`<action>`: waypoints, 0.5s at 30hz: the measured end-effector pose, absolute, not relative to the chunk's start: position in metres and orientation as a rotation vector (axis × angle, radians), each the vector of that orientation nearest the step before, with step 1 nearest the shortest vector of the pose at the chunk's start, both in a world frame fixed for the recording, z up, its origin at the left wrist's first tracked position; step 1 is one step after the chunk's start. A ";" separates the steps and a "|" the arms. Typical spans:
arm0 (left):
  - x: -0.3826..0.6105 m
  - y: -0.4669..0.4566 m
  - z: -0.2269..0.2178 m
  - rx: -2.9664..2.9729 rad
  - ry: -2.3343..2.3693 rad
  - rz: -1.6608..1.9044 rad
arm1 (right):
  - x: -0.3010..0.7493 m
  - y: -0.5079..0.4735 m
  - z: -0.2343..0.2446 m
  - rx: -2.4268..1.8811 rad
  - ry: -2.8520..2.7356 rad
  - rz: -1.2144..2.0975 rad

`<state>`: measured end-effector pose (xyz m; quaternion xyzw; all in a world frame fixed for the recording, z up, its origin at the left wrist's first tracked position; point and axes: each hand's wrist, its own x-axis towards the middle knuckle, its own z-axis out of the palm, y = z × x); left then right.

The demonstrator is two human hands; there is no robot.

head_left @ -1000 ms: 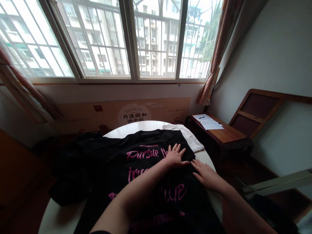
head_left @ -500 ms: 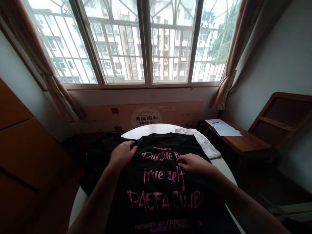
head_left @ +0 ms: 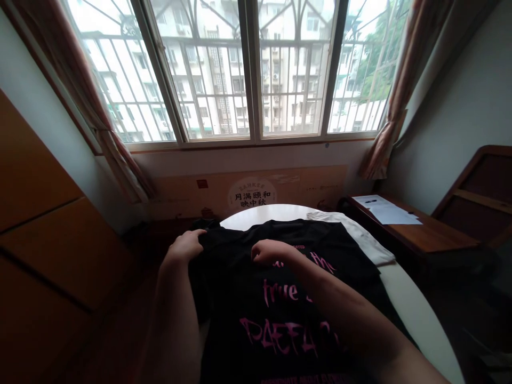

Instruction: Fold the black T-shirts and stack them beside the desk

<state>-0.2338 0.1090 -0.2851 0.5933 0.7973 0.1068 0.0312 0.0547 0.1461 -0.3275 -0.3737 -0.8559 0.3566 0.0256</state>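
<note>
A black T-shirt (head_left: 240,298) with pink brush-style lettering lies spread, print up, over a round white table (head_left: 424,314). At the shirt's left sleeve edge, my left hand (head_left: 184,247) is closed on the dark cloth, its fingertips partly hidden. My right hand (head_left: 272,250) rests on the upper part of the shirt, left of the print, with curled fingers pinching the fabric. Its forearm crosses over the lettering and covers part of the words. Beyond the shirt's right shoulder lies a white folded garment (head_left: 360,237).
Dark cloth (head_left: 205,225) sits behind my left hand. To the right, a wooden side table (head_left: 424,232) holds white papers (head_left: 390,210) and a pen, beside a wooden chair back (head_left: 480,186). A wooden cabinet (head_left: 36,256) stands at left; a barred window is ahead.
My left hand has moved left to the sleeve edge. My right hand has slid left across the shirt, off the right side of the print. The view has shifted slightly left.
</note>
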 end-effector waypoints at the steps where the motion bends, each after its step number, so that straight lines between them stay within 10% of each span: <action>1: -0.234 0.110 -0.287 1.787 2.440 0.369 | 0.047 0.147 -0.327 -1.145 -2.595 1.096; 15: -0.187 0.117 -0.274 1.734 2.263 1.182 | -0.008 0.173 -0.352 -0.820 -1.737 1.264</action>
